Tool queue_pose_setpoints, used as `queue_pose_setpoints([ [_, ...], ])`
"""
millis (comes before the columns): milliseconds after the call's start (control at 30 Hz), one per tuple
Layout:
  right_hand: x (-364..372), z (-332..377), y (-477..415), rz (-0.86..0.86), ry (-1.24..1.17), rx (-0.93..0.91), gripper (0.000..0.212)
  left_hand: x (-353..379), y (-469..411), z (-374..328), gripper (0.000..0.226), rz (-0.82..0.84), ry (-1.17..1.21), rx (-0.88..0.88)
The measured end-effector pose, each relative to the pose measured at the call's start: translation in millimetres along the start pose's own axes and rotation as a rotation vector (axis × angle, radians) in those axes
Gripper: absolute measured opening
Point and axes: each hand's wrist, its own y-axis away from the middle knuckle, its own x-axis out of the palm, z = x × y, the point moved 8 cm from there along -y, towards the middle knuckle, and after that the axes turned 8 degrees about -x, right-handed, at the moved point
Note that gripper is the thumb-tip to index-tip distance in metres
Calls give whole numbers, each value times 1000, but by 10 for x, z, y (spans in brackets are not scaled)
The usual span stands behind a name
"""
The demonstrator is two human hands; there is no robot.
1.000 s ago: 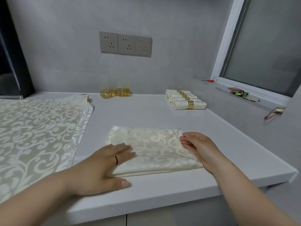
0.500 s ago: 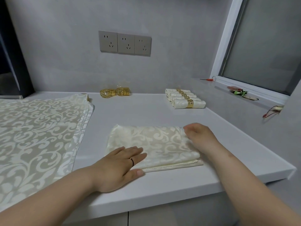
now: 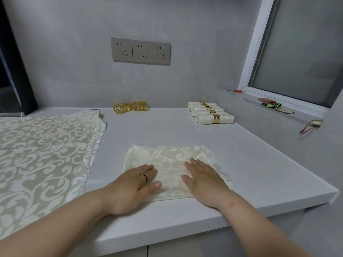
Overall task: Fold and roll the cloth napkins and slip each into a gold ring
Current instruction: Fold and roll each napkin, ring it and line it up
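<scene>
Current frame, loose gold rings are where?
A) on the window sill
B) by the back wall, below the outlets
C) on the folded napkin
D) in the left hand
B: the loose gold rings sit on the counter against the back wall below the outlets, well behind the folded napkin.

The folded satin cloth napkin (image 3: 167, 160) is cream, woven with paler ivory scrolls and leaves. The stack of flat, unfolded cloths (image 3: 37, 154) at the left carries the same scrollwork, white on beige, with plain pale borders. The loose openwork metal rings (image 3: 121, 108) are bright gold, cut in a Greek-key pattern; gold key-pattern bands also wrap the cream rolled napkins (image 3: 211, 113). The smooth table (image 3: 259, 164) is pale grey, the wall (image 3: 185, 80) mid grey, the three-socket panel (image 3: 140, 51) taupe-grey, the window frame (image 3: 254, 52) white.
</scene>
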Motion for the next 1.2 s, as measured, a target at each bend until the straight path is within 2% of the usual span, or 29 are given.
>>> queue_pose_setpoints([
  [67, 12, -19, 14, 9, 17, 3, 53, -80, -133, 125, 154, -53, -59, -76],
  [133, 19, -13, 7, 13, 23, 2, 53, -133, -311, 239, 144, -84, -146, -139],
  [233, 18, -12, 4, 17, 22, 7, 53, -140, -524, 367, 81, -57, -162, -239],
  [267, 24, -10, 3, 20, 22, 9, 53, -138, -581, 386, 72, -55, -161, -252],
  [433, 12, -7, 7, 84, 16, 35, 55, -144, -686, 389, 66, -75, -166, -239],
  [500, -64, -17, -64, 117, 90, 76, 55, -181, -644, 384, 61, -138, -180, -226],
  [567, -186, 46, -221, 61, 127, 71, 54, -223, -567, 313, 53, -228, -189, -168],
  [600, -231, 117, -318, 12, 107, 36, 53, -221, -508, 261, 55, -249, -189, -130],
  [633, -256, 194, -417, -26, 74, -13, 53, -212, -435, 191, 69, -251, -177, -96],
  [733, -152, 336, -658, 35, 5, -112, 52, -108, -293, 113, 144, -166, -188, -63],
  [800, -58, 255, -725, 117, -3, -114, 53, -54, -298, 136, 156, -142, -194, -88],
  [933, -94, -122, -664, 118, 1, -58, 52, -78, -299, 134, 154, -220, -171, -69],
  [1033, -187, -476, -531, 87, -15, 31, 50, -142, -246, 43, 145, -266, -144, 32],
  [1067, -204, -544, -494, 79, -21, 46, 49, -174, -215, -48, 138, -285, -114, 104],
  [1133, -210, -587, -463, 65, -16, 59, 49, -264, -119, -284, 108, -308, -27, 237],
  [1200, -216, -565, -474, 40, 5, 61, 48, -222, -55, -536, 86, -297, -76, 325],
])
